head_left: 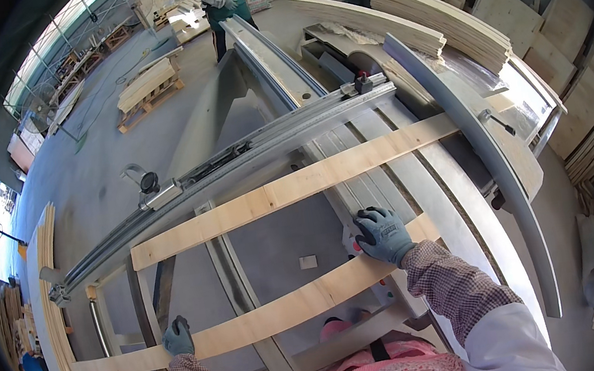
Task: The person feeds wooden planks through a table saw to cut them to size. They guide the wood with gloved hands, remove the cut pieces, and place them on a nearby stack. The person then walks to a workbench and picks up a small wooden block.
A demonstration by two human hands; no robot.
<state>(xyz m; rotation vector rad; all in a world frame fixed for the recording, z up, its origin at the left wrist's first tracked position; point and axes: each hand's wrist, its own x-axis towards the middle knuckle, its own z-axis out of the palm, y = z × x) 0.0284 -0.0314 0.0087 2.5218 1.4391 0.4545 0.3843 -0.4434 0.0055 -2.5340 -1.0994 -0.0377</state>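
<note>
A long, narrow plywood strip (pixel 284 318) lies across the near side of a sliding-table panel saw. My left hand (pixel 178 339), in a blue-grey glove, is closed over this strip toward its left end, fingers reaching past the far edge. Nearer the right end, my right hand (pixel 385 237) wears the same kind of glove and is closed over the strip, its fingers bent over the far edge beside the saw table (pixel 433 190). Its thumb is hard to make out. A second plywood strip (pixel 297 184) lies farther off, along the metal crosscut fence (pixel 234 160).
A long grey rip fence (pixel 477 132) crosses the saw table on the right. Stacked plywood strips (pixel 440 20) lie beyond it. Plywood sheets (pixel 585 95) lean at the far right. A person (pixel 219 4) stands at the back, near a pallet of boards (pixel 149 85).
</note>
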